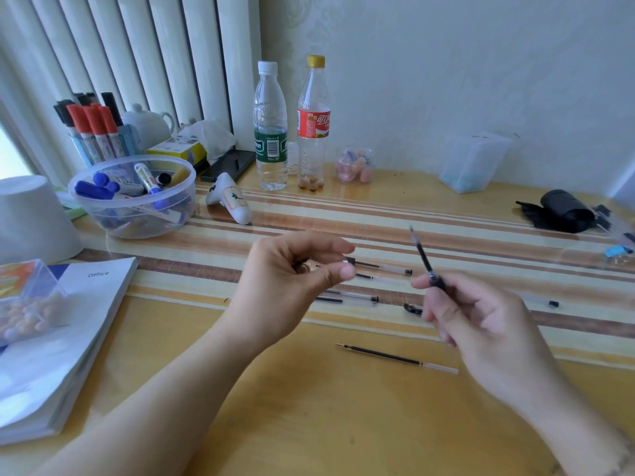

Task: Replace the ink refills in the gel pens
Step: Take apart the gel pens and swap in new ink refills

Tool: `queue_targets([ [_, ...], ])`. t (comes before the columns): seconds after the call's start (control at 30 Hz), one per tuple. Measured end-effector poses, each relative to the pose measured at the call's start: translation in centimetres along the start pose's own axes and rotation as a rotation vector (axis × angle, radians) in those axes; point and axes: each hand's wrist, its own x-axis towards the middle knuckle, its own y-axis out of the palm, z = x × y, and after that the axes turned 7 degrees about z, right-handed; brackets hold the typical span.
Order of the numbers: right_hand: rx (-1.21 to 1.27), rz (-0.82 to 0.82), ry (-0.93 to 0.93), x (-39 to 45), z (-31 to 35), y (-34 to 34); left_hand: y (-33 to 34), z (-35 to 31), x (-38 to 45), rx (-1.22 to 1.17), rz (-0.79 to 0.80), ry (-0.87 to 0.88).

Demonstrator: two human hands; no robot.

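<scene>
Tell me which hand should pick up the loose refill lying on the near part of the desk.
Probably the left hand: its fingers look nearly empty. The right hand already has its grip on a pen, though it hangs closer to the refill.

A single wide-angle view from a camera worn on a person's head looks forward and down across a yellow striped counter (309,389). Both forearms enter from the bottom edge, and the left hand (295,269) and right hand (481,324) sit close to the lens near the middle of the picture. The far edge of the counter meets a pale wall (464,80) at the top, with vertical blinds (120,56) at upper left. The wide lens bends straight lines toward the edges. The counter's near edge falls below the picture, so the camera sits right over it.
</scene>
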Motion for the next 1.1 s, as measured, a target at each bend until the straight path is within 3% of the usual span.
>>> queue_targets([
  [0.27,-0.341,0.070,-0.097,-0.4,0.0,0.7,0.8,0.1,-0.3,-0.065,0.106,-0.057],
  [0.7,-0.489,0.150,-0.140,-0.4,0.2,0.8,2.0,-0.7,-1.0,0.140,0.265,-0.012],
  [0.97,-0.600,0.013,-0.076,-0.7,0.3,0.5,1.9,-0.1,-1.1,0.225,0.223,-0.017],
  [1.1,-0.554,0.106,-0.061,-0.7,0.8,0.3,1.9,-0.1,-0.9,0.204,0.212,-0.021],
])
